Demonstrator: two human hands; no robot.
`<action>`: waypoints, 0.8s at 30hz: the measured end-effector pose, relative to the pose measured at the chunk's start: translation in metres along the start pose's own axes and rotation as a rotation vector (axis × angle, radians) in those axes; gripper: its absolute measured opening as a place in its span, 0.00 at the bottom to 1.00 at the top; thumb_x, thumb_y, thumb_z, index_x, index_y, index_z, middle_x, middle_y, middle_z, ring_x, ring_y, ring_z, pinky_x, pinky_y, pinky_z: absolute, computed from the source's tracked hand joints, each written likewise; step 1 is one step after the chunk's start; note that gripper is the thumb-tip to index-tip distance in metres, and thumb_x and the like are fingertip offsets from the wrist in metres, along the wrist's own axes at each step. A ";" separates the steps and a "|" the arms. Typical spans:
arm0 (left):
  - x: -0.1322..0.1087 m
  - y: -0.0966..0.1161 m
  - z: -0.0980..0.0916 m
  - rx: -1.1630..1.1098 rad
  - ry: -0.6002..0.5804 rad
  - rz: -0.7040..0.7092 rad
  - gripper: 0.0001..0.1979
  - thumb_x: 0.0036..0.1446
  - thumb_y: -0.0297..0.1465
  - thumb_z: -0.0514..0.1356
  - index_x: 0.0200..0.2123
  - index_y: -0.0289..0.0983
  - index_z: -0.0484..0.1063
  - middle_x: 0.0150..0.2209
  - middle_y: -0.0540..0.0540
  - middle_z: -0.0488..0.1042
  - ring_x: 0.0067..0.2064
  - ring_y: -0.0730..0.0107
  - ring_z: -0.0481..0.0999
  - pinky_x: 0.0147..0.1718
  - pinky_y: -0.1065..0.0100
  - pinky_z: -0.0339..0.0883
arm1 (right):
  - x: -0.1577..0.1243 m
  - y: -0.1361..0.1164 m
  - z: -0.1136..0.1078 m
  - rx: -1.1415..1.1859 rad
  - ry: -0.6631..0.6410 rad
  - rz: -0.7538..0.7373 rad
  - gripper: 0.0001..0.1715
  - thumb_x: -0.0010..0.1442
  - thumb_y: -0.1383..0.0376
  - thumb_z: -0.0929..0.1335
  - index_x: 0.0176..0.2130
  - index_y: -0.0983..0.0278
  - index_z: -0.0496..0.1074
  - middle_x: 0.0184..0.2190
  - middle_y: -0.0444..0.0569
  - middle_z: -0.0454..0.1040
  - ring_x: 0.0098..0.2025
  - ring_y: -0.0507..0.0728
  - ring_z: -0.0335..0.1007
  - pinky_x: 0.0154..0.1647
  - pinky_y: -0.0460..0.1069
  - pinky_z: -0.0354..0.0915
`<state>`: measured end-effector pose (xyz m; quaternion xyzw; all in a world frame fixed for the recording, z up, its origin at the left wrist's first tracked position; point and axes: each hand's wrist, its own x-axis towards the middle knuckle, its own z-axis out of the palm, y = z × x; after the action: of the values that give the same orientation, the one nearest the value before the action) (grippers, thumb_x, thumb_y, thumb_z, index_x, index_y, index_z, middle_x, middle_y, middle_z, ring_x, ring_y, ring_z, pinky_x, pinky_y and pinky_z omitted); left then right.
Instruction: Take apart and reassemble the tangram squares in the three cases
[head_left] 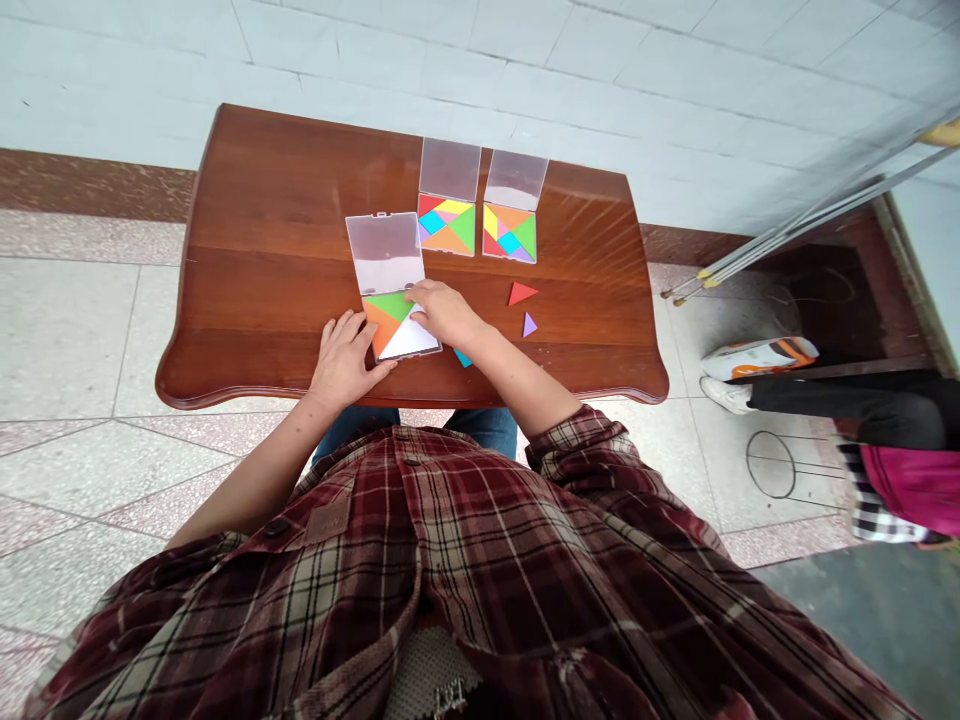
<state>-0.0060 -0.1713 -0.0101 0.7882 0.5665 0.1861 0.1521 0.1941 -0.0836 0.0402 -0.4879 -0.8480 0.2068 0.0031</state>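
A tangram box (409, 354) with a clear hinged lid (388, 255) lies unfolded before me. In its tray are a green triangle (388, 304) and an orange triangle (380, 325); the white bottom (405, 340) shows beside them. My left hand (341, 362) rests against the tray's left side with its fingers apart. Over the tray's upper right, my right hand (444, 310) touches the green triangle, its thumb and forefinger apart; I see no piece lifted in it. A blue piece (463, 357) is partly covered by my right forearm. A red triangle (521, 293) and a purple triangle (529, 324) lie to the right.
Two filled tangram boxes, a left one (466, 250) and a right one (489, 256), stand unfolded farther back on the wooden table (292, 250). A tiled wall (375, 40) rises behind. At right are crutches (750, 262), a bag (757, 357) and another person's leg (817, 400).
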 end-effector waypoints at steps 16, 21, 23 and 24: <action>0.000 -0.004 -0.002 0.007 0.007 -0.008 0.31 0.58 0.49 0.57 0.59 0.38 0.66 0.65 0.34 0.64 0.68 0.42 0.58 0.67 0.42 0.48 | -0.096 0.069 0.011 0.347 0.498 0.352 0.17 0.62 0.65 0.60 0.43 0.63 0.76 0.45 0.54 0.78 0.48 0.60 0.73 0.54 0.56 0.65; 0.001 -0.004 -0.004 0.009 0.005 -0.024 0.30 0.58 0.49 0.56 0.59 0.40 0.65 0.65 0.36 0.64 0.68 0.41 0.58 0.67 0.40 0.48 | -0.119 0.074 0.023 0.356 0.467 0.441 0.15 0.62 0.65 0.61 0.42 0.61 0.75 0.46 0.53 0.78 0.48 0.59 0.73 0.55 0.55 0.66; 0.002 -0.004 -0.005 0.009 0.007 -0.025 0.30 0.58 0.48 0.56 0.59 0.40 0.65 0.65 0.36 0.64 0.69 0.41 0.58 0.67 0.40 0.48 | -0.121 0.068 0.031 0.367 0.421 0.416 0.14 0.62 0.65 0.62 0.43 0.61 0.75 0.46 0.53 0.78 0.48 0.59 0.73 0.54 0.54 0.66; 0.002 -0.004 -0.005 0.009 0.007 -0.025 0.30 0.58 0.49 0.56 0.59 0.40 0.65 0.65 0.36 0.64 0.69 0.41 0.58 0.67 0.40 0.48 | -0.120 0.063 0.034 0.366 0.395 0.401 0.14 0.62 0.65 0.63 0.44 0.62 0.75 0.46 0.53 0.78 0.47 0.59 0.73 0.54 0.54 0.67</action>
<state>-0.0110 -0.1685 -0.0070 0.7812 0.5775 0.1845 0.1490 0.3024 -0.1675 0.0105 -0.6670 -0.6670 0.2537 0.2143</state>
